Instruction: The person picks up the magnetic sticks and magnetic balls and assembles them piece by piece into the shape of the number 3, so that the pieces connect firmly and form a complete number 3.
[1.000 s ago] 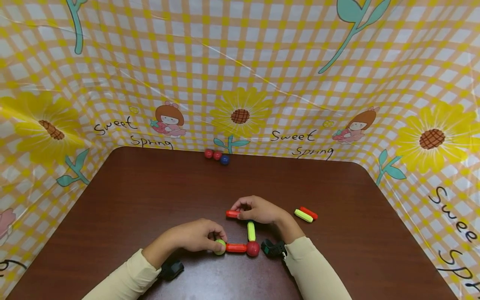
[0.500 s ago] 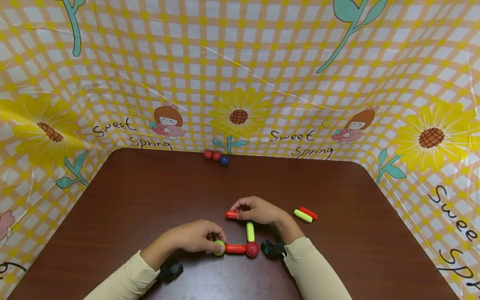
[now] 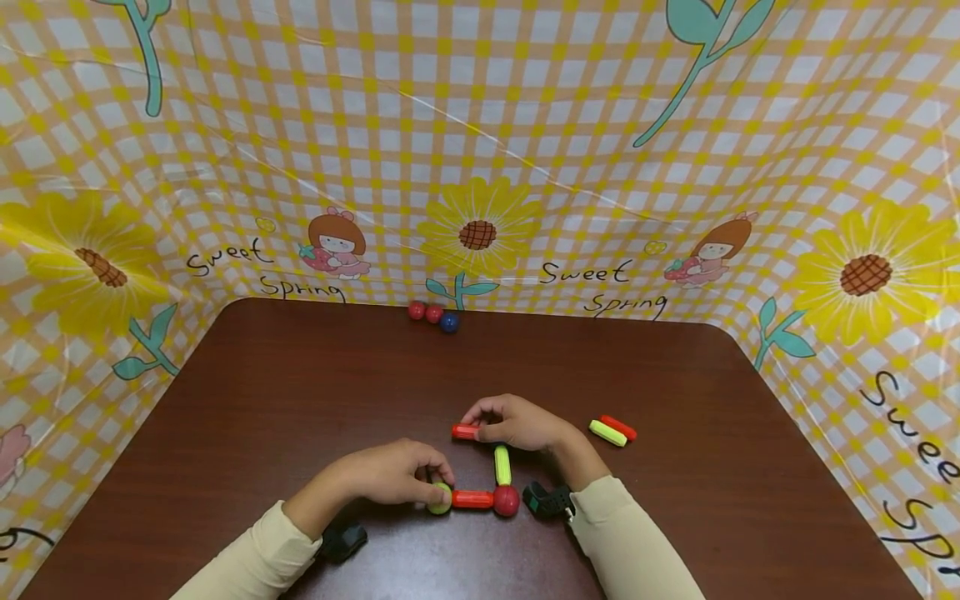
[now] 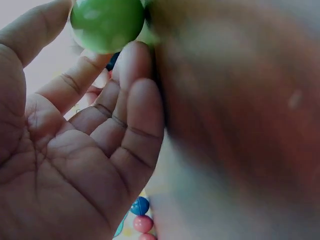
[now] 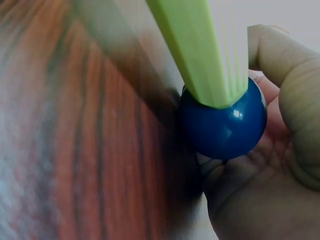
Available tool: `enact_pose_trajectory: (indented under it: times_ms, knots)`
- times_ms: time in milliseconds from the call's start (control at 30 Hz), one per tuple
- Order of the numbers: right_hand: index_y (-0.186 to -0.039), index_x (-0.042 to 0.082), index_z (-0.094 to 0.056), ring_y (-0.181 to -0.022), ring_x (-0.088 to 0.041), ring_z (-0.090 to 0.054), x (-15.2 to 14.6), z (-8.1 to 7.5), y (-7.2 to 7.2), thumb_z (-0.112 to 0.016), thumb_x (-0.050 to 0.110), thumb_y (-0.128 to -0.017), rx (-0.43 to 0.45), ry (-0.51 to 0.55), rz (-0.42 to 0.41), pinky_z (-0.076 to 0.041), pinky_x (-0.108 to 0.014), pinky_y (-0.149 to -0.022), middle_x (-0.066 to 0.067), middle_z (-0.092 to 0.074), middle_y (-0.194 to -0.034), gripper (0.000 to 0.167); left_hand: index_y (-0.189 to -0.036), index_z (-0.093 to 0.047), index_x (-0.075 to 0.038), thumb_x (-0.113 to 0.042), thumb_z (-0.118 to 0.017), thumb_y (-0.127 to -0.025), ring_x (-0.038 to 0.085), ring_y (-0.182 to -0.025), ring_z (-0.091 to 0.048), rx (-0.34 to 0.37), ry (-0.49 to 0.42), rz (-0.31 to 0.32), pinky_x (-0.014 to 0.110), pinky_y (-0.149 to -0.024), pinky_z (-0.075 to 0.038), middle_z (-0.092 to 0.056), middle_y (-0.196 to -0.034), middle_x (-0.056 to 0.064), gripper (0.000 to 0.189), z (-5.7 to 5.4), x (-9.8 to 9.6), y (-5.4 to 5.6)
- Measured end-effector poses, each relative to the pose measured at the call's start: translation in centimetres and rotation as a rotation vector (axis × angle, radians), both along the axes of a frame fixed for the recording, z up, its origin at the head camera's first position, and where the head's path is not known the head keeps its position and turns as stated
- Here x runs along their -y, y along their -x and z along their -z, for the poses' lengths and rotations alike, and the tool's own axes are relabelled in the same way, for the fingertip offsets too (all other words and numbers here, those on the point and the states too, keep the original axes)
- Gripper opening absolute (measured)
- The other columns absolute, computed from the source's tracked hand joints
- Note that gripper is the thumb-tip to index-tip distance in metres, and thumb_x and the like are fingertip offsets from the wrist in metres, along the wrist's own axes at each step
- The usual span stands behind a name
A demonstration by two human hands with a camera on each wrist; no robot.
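My left hand (image 3: 393, 472) pinches a yellow-green ball (image 4: 107, 25) between thumb and fingers at the left end of a red rod (image 3: 472, 499). That rod runs along the table to a dark red ball (image 3: 506, 501). From this ball a yellow-green rod (image 3: 502, 465) extends away, its far end meeting a blue ball (image 5: 222, 122) beside the right palm. My right hand (image 3: 517, 422) holds another red rod (image 3: 464, 432) between thumb and fingers, its left end sticking out. The head view hides the blue ball beneath the right hand, so how the held rod meets it cannot be told.
To the right lie a loose yellow-green rod (image 3: 607, 432) and a red rod (image 3: 619, 427) side by side. Two red balls (image 3: 417, 310) and a blue ball (image 3: 449, 322) sit at the back edge of the brown table (image 3: 315, 383). A checked cloth (image 3: 480, 125) rises behind.
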State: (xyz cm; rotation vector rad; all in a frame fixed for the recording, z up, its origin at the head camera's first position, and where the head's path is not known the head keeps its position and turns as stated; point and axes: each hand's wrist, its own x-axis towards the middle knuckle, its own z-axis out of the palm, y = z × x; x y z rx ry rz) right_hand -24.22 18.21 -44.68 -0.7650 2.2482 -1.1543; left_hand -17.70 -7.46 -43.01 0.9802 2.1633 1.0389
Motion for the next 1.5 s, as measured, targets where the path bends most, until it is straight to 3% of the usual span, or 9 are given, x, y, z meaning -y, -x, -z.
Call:
enact_pose_trajectory:
  times_ms: [133,267,533,733,900,1033,1167,1333,1500]
  knots:
    - [-0.111,0.012,-0.071,-0.087,-0.018,-0.053,-0.3,-0.2,-0.1,-0.064,0.009,-0.094,0.004,-0.002,0.004,-0.044,-0.031,-0.074,0.001,-0.065,-0.099,0.018,-0.105,-0.069,-0.012,-0.024,-0.069,-0.095,0.003,-0.074,-0.058,-0.064,-0.009,0.001,0.024,-0.069,-0.048,-0.063,-0.087,-0.01,0.016,-0.4,0.0,1.1]
    - [-0.111,0.012,-0.07,-0.088,-0.017,-0.053,-0.4,-0.1,-0.2,-0.064,0.009,-0.095,-0.01,0.001,-0.006,-0.044,-0.031,-0.075,0.002,-0.065,-0.097,0.018,-0.105,-0.069,-0.012,-0.024,-0.068,-0.096,0.007,-0.08,-0.058,-0.115,-0.009,-0.051,0.027,-0.073,-0.048,-0.064,-0.09,-0.009,0.016,-0.6,0.3,2.9]
    - [-0.112,0.011,-0.071,-0.077,-0.013,-0.053,-0.6,0.4,-0.2,-0.065,0.009,-0.094,0.013,0.015,-0.004,-0.044,-0.028,-0.069,0.001,-0.061,-0.086,0.019,-0.116,-0.067,-0.002,-0.02,-0.064,-0.098,0.023,-0.086,-0.065,0.028,-0.075,-0.195,0.038,-0.075,-0.053,-0.069,-0.098,0.008,0.025,0.4,0.4,8.6]
    - [-0.113,0.009,-0.07,-0.077,-0.014,-0.055,-0.6,0.4,-0.3,-0.065,0.008,-0.094,0.009,0.032,-0.006,-0.045,-0.027,-0.069,0.0,-0.063,-0.087,0.02,-0.12,-0.066,-0.002,-0.021,-0.062,-0.099,0.023,-0.089,-0.062,-0.022,-0.033,-0.295,0.038,-0.078,-0.052,-0.068,-0.099,0.009,0.029,0.0,-0.4,13.1]
    - [-0.111,0.01,-0.07,-0.078,-0.015,-0.054,-0.5,0.3,-0.4,-0.065,0.009,-0.094,0.002,0.026,-0.002,-0.044,-0.028,-0.07,0.0,-0.061,-0.085,0.018,-0.126,-0.063,-0.003,-0.022,-0.062,-0.099,0.024,-0.104,-0.06,-0.077,-0.047,-0.378,0.039,-0.085,-0.05,-0.065,-0.113,0.007,0.033,0.0,-1.2,15.8]
    - [-0.111,0.011,-0.07,-0.079,-0.014,-0.054,-0.4,0.3,-0.5,-0.065,0.009,-0.094,-0.003,0.026,-0.006,-0.044,-0.028,-0.071,0.001,-0.061,-0.086,0.018,-0.129,-0.061,-0.006,-0.022,-0.063,-0.099,0.025,-0.117,-0.054,-0.133,-0.06,-0.447,0.041,-0.094,-0.047,-0.059,-0.126,0.008,0.034,0.3,-1.9,17.2]
    - [-0.111,0.01,-0.07,-0.079,-0.014,-0.054,-0.3,0.2,-0.7,-0.065,0.009,-0.094,-0.004,0.034,-0.012,-0.044,-0.027,-0.071,0.001,-0.061,-0.086,0.018,-0.134,-0.058,-0.007,-0.02,-0.063,-0.099,0.029,-0.122,-0.05,-0.139,-0.074,-0.496,0.044,-0.098,-0.044,-0.053,-0.137,0.011,0.038,0.1,-2.5,18.1]
    - [-0.111,0.01,-0.07,-0.076,-0.013,-0.054,-0.3,0.1,-0.6,-0.065,0.009,-0.094,0.009,0.027,-0.007,-0.044,-0.026,-0.069,0.0,-0.061,-0.085,0.018,-0.14,-0.054,-0.006,-0.017,-0.062,-0.099,0.032,-0.129,-0.045,-0.153,-0.059,-0.502,0.046,-0.103,-0.041,-0.046,-0.145,0.013,0.043,0.0,-3.0,19.0]
    - [-0.111,0.011,-0.07,-0.077,-0.014,-0.054,-0.2,0.1,-0.3,-0.065,0.009,-0.094,0.009,0.032,-0.006,-0.044,-0.027,-0.069,0.0,-0.061,-0.085,0.018,-0.138,-0.055,-0.007,-0.016,-0.063,-0.099,0.032,-0.122,-0.05,-0.177,-0.026,-0.507,0.045,-0.099,-0.044,-0.043,-0.147,0.013,0.042,0.5,-3.3,19.8]
